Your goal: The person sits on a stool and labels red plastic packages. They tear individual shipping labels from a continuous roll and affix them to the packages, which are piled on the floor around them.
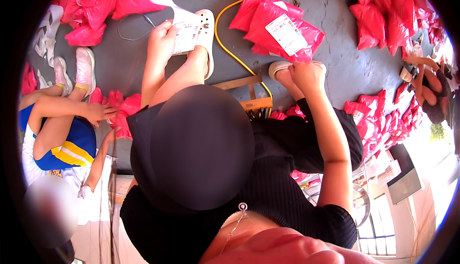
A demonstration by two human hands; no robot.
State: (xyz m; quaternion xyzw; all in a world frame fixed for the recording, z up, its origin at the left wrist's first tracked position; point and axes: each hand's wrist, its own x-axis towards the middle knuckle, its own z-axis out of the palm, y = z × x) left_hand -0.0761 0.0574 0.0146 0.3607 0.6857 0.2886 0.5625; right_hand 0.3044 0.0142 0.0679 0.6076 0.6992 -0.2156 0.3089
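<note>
My left hand [162, 38] is raised over my knee and pinches a long white strip of shipping labels [184, 34] that trails up and away. My right hand [306, 75] is curled into a fist just above my right foot in a white clog [278, 67]; I see nothing in it. A pink mailer bag with a white label [287, 32] lies on the grey floor [335, 63] just beyond that hand, on top of two more pink bags. My other white clog [207, 29] shows behind the label strip.
Heaps of pink mailer bags [383, 15] ring the floor. A yellow cable [230, 48] curves past a wooden frame [249, 94]. At the left a seated person in blue shorts [72, 144] touches pink bags [120, 111]. Another person [431, 87] sits far right.
</note>
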